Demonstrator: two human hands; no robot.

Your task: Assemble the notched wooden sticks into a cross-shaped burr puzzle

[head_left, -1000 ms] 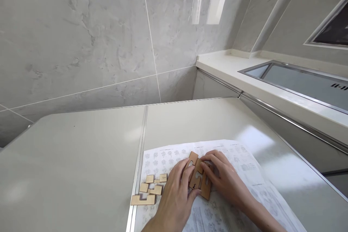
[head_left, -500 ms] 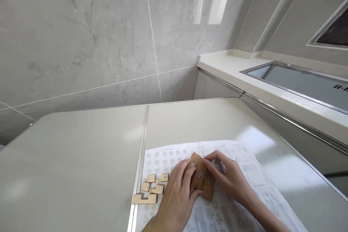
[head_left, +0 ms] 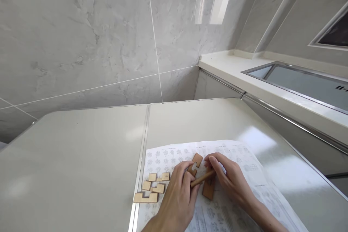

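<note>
My left hand (head_left: pixel 178 195) and my right hand (head_left: pixel 230 183) meet over a printed paper sheet (head_left: pixel 244 168). Between their fingertips they pinch a flat wooden puzzle piece (head_left: pixel 202 178), tilted up on its edge. Another wooden piece (head_left: pixel 195 162) lies just beyond my left fingers, and a third piece (head_left: pixel 208 190) lies flat under the lifted one. Left of my left hand sits a small cluster of paler wooden pieces (head_left: pixel 152 187), untouched.
The sheet lies on a pale grey tabletop (head_left: pixel 76 166) with a metal seam strip (head_left: pixel 141 159) running down it. A tiled wall (head_left: pixel 95 43) stands behind. To the right, a white counter (head_left: pixel 244 69) holds a recessed steel sink (head_left: pixel 301 79).
The wooden pieces lay flat together under both hands; now one piece is lifted on edge between the fingers, and the others are left apart on the sheet.
</note>
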